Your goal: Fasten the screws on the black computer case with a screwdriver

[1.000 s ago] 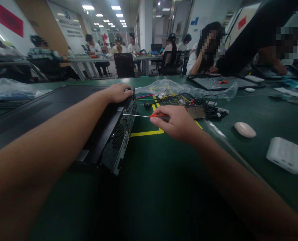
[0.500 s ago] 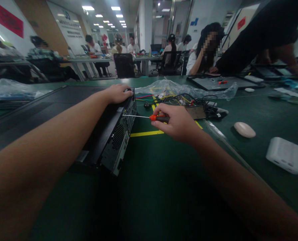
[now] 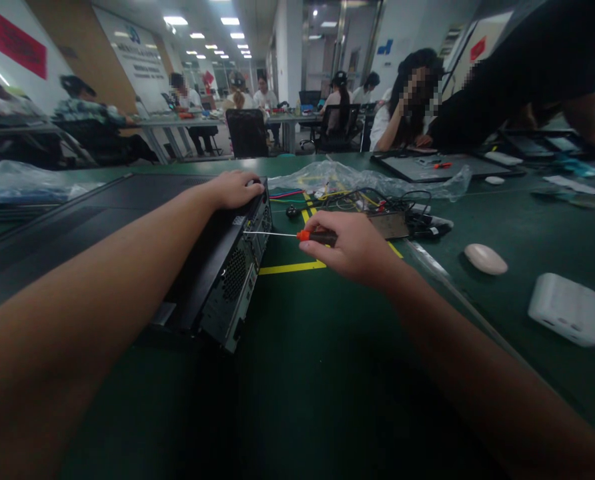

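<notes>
A black desktop computer case [image 3: 142, 227] lies on its side at the left, its perforated back panel [image 3: 235, 273] turned to the right. On its top, close to the far right corner, my left hand [image 3: 235, 189] rests with the fingers stretched toward the edge. My right hand [image 3: 350, 243] is closed around a screwdriver [image 3: 322, 237] with an orange and dark handle. The thin shaft points left, its tip at the upper edge of the back panel. Whether the tip sits in a screw is too small to tell.
Beyond my right hand lie a tangle of cables [image 3: 392, 200] and clear plastic wrap [image 3: 337, 177]. To the right are a pale rounded object [image 3: 485, 259] and a white box-shaped device [image 3: 565, 309]. Yellow tape [image 3: 292, 268] marks the green table. Several people sit or lean beyond it.
The view has shifted very slightly. Both hands keep their places, the left on the case and the right on the screwdriver, whose tip stays at the back panel.
</notes>
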Available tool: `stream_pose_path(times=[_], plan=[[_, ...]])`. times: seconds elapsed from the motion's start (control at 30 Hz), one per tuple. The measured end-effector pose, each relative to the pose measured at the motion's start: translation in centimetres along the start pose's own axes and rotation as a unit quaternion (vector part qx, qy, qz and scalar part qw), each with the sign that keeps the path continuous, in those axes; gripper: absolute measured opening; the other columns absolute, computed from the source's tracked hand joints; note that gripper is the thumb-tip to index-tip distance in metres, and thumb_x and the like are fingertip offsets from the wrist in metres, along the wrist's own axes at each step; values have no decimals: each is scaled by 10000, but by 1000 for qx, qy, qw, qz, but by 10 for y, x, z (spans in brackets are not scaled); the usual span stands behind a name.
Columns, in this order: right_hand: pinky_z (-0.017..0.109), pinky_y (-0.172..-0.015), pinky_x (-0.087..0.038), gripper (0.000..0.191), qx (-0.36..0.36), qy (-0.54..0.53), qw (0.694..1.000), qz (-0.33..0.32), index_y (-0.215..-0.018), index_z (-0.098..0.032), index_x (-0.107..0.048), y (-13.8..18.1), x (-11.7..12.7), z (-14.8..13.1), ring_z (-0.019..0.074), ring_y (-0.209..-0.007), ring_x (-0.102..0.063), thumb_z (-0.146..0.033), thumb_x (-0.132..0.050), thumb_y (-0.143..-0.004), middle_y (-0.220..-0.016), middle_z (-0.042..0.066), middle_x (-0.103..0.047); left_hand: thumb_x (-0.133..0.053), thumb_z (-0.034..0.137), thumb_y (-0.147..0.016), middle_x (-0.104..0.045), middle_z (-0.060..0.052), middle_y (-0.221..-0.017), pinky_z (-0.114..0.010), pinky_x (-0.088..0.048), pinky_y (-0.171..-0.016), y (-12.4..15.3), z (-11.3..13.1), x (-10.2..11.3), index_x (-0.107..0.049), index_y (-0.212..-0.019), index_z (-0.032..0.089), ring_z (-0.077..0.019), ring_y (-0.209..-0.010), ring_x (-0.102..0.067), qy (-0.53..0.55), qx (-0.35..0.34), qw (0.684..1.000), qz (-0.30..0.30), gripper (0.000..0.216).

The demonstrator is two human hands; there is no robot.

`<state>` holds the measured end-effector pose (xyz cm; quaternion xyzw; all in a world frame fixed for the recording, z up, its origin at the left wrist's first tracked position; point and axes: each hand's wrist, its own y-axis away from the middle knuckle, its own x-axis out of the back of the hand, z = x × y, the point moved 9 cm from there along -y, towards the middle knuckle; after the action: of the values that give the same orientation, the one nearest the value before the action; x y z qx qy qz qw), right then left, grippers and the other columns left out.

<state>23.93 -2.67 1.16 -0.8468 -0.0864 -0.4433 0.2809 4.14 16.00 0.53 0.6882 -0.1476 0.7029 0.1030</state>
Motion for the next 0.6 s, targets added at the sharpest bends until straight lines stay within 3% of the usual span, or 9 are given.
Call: stream_pose_path(times=[0.17,0.27,0.43,0.6], plan=[[375,-811,-430,339,-10,1,1000,-6,-1043,-178,-828,0,-1,0,255,-911,-696,-463,-651,-995,-994,101,-814,-296,507,-1092,-586,-180,-1704,-399,-399,-1321,6,7,3,-558,-1664,125,-328,-1597,-543,-14,4,1000,-4,736],[368,-815,-432,344,-14,-8,1000,-15,-1033,-184,-824,1,-2,-1,246,-917,-691,-467,-628,-1030,-997,96,-812,-286,517,-1095,-584,-153,-1713,-373,-400,-1321,7,8,3,-546,-1677,152,-311,-1601,-542,-28,9,1000,-10,734],[348,-771,-414,244,-32,-4,999,-9,-1086,-226,-734,3,0,-1,227,-852,-670,-430,-733,-953,-951,48,-778,-274,528,-1093,-556,-191,-1732,-396,-386,-1337,3,6,-1,-525,-1687,108,-334,-1613,-529,-30,-5,1000,-7,770],[357,-762,-414,186,-34,-1,999,-14,-1066,-237,-679,4,-1,-1,232,-850,-669,-374,-716,-946,-961,49,-770,-282,561,-1089,-571,-183,-1721,-410,-384,-1339,-1,3,-4,-537,-1685,146,-332,-1608,-537,-26,-13,1000,-2,770]])
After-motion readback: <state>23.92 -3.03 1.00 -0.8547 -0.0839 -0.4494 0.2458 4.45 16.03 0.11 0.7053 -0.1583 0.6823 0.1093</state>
